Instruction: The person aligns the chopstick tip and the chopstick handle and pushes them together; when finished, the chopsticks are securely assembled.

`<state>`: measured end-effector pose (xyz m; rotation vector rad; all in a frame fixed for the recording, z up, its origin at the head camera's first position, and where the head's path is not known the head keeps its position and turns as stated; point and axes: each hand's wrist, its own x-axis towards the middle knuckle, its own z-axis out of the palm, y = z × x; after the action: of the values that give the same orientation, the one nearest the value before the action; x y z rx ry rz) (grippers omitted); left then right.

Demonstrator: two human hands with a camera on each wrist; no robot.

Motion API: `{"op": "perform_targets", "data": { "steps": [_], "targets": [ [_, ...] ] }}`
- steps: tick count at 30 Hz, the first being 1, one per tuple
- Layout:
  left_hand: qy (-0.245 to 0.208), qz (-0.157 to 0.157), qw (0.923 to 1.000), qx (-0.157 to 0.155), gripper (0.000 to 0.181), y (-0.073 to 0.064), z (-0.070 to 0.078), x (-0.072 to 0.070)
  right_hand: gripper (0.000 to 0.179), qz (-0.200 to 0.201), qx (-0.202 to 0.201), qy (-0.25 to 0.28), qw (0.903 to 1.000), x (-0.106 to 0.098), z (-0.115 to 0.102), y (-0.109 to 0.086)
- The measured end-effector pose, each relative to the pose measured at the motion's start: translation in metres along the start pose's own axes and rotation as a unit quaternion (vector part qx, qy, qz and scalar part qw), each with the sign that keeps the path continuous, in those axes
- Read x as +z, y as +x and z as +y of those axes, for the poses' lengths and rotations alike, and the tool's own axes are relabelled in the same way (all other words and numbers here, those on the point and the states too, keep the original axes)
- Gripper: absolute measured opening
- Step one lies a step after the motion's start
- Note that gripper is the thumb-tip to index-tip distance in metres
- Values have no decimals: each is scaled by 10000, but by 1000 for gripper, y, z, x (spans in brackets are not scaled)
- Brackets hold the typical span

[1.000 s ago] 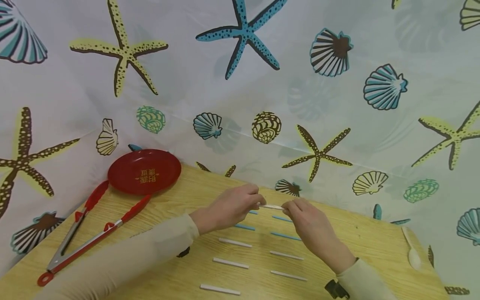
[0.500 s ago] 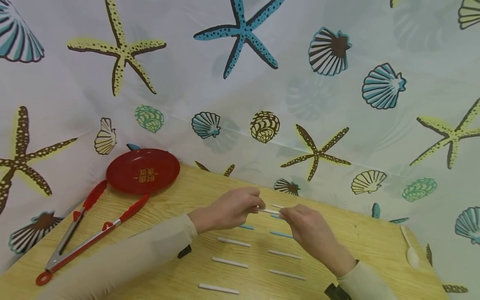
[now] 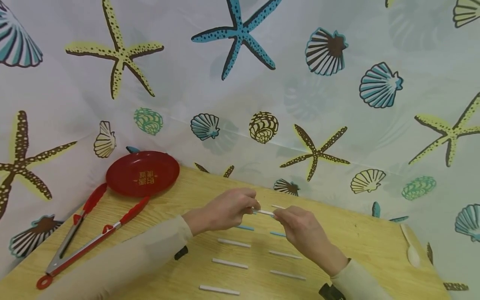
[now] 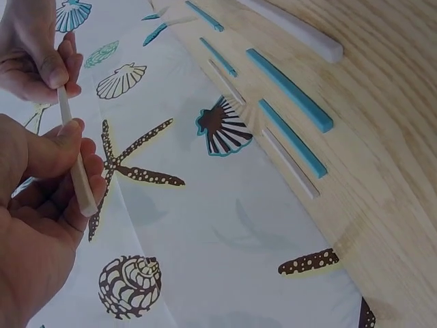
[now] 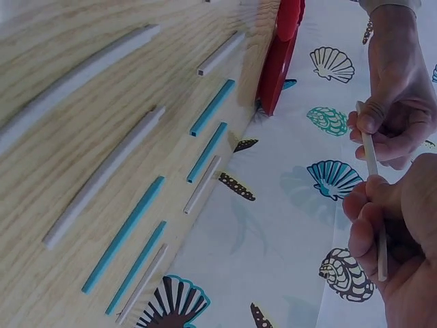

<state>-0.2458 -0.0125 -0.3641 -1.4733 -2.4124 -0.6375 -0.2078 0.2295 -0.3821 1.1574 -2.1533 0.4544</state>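
A thin white stick point(image 3: 265, 213) spans the space between both hands above the table. My left hand point(image 3: 228, 210) pinches its left end between thumb and fingers, and my right hand point(image 3: 308, 234) pinches the right end. In the left wrist view the squared end of the stick point(image 4: 85, 191) pokes out below the left thumb. Under and before the hands, two rows of sticks lie on the table. Each row has white ones, such as this white stick point(image 3: 230, 263), and blue ones, such as this blue stick point(image 5: 125, 234). The hands partly cover the far blue sticks in the head view.
At the back left, a red plate point(image 3: 129, 177) with gold characters leans by the curtain. Red-handled tongs point(image 3: 80, 249) lie spread before it, beside my left sleeve. A pale spoon point(image 3: 413, 255) lies near the right table edge. A shell-and-starfish curtain point(image 3: 240, 96) borders the table behind.
Both hands have shifted slightly left and nearer with the stick between them. Another white stick on the table has come into view behind it. The lying sticks stay put.
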Motion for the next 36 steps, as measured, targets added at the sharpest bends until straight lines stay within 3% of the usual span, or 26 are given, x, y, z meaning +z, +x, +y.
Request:
{"op": "perform_targets", "data": {
  "steps": [5, 9, 14, 17, 21, 26, 32, 36],
  "targets": [
    [352, -630, 9969, -300, 8, 3, 3, -3, 15, -295, 249, -25, 9993, 4, -5, -4],
    [1064, -1198, 9854, -574, 9, 10, 9, -4, 14, -518, 364, -76, 9980, 11, -8, -1],
    [1852, -1231, 9735, -537, 9, 9, 17, -2, 19, -775, 117, -458, 9959, 18, -12, 5],
    [2006, -1288, 9694, -589, 8, 7, 18, 0, 20, -954, -67, -725, 9928, 23, -14, 9],
    [1742, -1532, 9691, -834, 8, 8, 16, 1, 20, -833, -136, -881, 9925, 28, -9, 13],
    [1199, -1777, 9631, -1630, 12, -1, 4, -5, 29, -868, 90, -1282, 9879, 28, 3, 10],
    [439, -1448, 9581, -2432, 16, -18, -26, -14, 29, -1440, 521, -1605, 9751, 26, 23, 3],
    [74, -1527, 9440, -2923, 18, -24, -48, -13, 31, -1711, 909, -1335, 9719, 30, 35, -3]
  ]
}}
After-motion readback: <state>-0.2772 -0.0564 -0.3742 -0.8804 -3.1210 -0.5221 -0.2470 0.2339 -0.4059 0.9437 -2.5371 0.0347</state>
